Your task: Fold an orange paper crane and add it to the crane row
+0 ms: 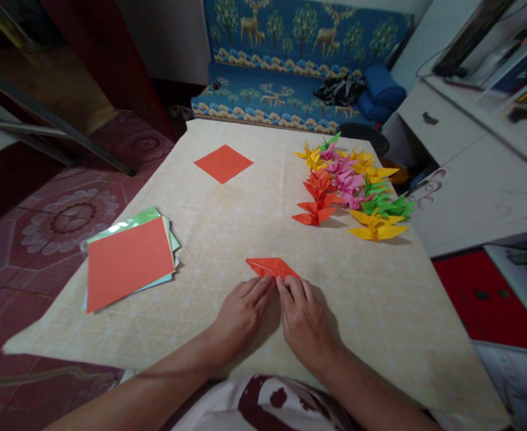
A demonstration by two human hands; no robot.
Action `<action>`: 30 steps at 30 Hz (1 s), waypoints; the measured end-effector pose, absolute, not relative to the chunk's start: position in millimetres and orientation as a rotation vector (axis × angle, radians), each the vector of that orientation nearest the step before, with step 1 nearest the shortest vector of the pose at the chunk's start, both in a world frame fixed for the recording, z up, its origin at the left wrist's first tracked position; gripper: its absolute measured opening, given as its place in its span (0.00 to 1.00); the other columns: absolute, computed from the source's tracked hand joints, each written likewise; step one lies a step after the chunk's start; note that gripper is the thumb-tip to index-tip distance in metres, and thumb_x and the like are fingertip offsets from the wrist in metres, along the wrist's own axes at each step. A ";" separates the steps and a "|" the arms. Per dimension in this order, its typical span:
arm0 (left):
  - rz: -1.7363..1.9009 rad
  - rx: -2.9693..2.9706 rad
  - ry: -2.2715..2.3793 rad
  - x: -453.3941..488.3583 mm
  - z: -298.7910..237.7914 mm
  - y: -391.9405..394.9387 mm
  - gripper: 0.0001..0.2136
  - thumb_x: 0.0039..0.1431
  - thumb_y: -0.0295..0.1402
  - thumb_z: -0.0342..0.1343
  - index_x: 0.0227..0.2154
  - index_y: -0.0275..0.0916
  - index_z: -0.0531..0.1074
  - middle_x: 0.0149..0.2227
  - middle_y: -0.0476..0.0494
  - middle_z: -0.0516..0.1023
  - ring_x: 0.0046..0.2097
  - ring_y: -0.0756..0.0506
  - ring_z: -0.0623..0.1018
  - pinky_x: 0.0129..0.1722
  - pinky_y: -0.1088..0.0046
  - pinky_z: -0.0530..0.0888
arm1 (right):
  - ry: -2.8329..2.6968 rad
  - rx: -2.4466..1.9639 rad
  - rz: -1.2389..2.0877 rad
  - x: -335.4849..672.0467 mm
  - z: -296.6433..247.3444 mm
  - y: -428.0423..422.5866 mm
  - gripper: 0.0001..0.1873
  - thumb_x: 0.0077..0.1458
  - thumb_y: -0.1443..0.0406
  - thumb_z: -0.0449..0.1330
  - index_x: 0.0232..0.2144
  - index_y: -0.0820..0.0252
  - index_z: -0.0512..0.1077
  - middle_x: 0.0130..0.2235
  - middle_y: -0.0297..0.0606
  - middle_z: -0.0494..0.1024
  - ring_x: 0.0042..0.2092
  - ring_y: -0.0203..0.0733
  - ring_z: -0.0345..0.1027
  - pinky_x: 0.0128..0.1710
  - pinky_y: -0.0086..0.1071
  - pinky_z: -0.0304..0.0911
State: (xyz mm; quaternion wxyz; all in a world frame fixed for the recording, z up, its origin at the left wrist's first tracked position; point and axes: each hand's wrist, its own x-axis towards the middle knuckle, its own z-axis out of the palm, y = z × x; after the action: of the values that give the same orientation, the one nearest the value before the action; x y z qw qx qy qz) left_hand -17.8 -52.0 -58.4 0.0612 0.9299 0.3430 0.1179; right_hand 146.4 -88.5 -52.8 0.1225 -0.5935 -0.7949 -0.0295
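A piece of red-orange origami paper, folded into a long pointed shape, lies on the table close to my body. My left hand is closed, its fingertips pressing the near middle of the fold. Right beside them, the fingers of my right hand are bunched on the paper's right part. The fingertips of both hands nearly meet and cover the near edge, so the crease beneath is hidden. Farther back lies a flat red square of paper, turned cornerwise.
A stack of coloured paper sheets, red on top, lies at the table's left. Rows of folded paper cranes in red, pink, yellow and green stand at the back right. A pale patterned cloth covers the table. Beyond is a blue sofa.
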 end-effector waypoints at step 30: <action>0.198 2.937 1.224 -2.7 -51.5 -65.1 0.21 0.59 0.22 0.46 0.55 0.36 0.67 0.58 0.43 0.69 0.53 0.41 0.71 0.40 0.65 0.70 | -2.307 -1.800 -0.040 158.2 -39.0 -106.3 0.25 0.56 0.68 0.56 0.56 0.69 0.63 0.51 0.49 0.69 0.51 0.52 0.58 0.53 0.47 0.58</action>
State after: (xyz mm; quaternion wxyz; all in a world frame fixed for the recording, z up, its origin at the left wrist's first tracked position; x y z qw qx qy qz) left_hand -2.7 -65.1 -51.5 -0.0230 0.9210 0.3838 0.0620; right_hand 158.2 -106.3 -39.0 0.1073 -0.6116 -0.7838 -0.0136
